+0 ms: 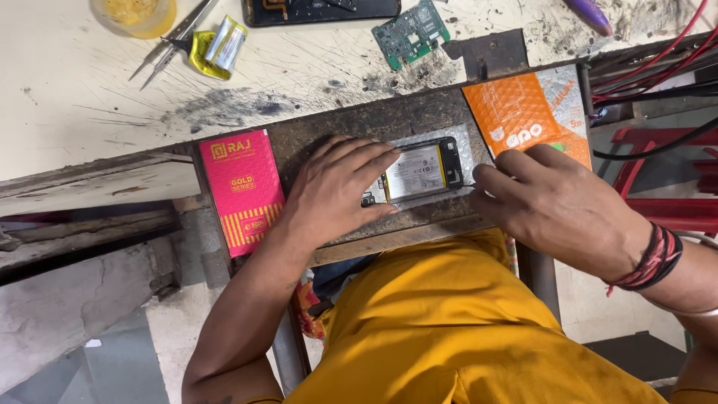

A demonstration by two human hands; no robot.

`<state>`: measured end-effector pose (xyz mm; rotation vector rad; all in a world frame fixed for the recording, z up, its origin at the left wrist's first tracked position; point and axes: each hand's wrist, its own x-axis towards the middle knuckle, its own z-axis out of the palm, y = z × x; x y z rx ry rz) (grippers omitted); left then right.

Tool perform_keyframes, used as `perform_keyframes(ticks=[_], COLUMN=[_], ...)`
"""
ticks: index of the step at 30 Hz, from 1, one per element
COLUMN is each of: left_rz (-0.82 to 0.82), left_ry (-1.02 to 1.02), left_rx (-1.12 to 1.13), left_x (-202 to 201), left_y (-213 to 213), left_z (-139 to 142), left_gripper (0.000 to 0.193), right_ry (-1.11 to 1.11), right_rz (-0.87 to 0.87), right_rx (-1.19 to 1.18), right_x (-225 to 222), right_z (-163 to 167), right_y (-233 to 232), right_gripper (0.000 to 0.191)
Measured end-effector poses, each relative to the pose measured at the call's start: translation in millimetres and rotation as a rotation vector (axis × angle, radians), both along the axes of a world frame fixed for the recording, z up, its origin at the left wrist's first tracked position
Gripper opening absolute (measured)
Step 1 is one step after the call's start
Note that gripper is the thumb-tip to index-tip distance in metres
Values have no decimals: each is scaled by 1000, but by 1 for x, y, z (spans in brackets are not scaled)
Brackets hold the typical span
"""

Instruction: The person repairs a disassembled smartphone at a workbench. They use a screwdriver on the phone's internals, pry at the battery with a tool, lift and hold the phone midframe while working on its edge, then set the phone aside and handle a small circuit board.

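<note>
Flat and spread, the left hand (338,188) presses the opened black phone with its white battery (416,173), while the right hand (550,198) pinches its grip tight on a thin tool at the phone's right end.

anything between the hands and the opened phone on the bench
Nothing visible. The left hand lies flat on the opened phone, covering its left end. The right hand pinches at the phone's right edge; whether it holds a thin tool is too small to tell.

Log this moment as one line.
left hand: pressing opened phone | right hand: thin tool at phone edge | surface: bench
</note>
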<state>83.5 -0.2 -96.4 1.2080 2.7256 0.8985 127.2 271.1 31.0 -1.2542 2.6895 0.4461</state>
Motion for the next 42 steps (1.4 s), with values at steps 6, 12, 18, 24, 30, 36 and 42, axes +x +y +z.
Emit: perform_keyframes(ticks=[6,12,18,24,30,36,42], left_rz=[2,-2,2,-1,1,6,5], left_ry=[3,-7,-30,-25,-13,-9,9], left_rx=[-8,-4,-12,-7,-7,0,16], left_x=[1,1,1,0,0,0,1], left_y=[1,0,0,1,0,1,0], left_z=[-1,0,3,3,4,2,2], left_gripper=[77,76,75,76,75,76,76], right_ry=[-21,-51,-6,-12,14,-24,-1], right_rz=[-23,-84,-76,-61,-52,-71,-87], right_rx=[156,121,119,88,68,8,-149], right_x=[1,4,4,3,3,1,7], right_z=[-5,-8,-10,-7,-1,-2,-5], right_y=[2,7,8,6,2,7,18], right_gripper=[25,21,30,30,27,35,41])
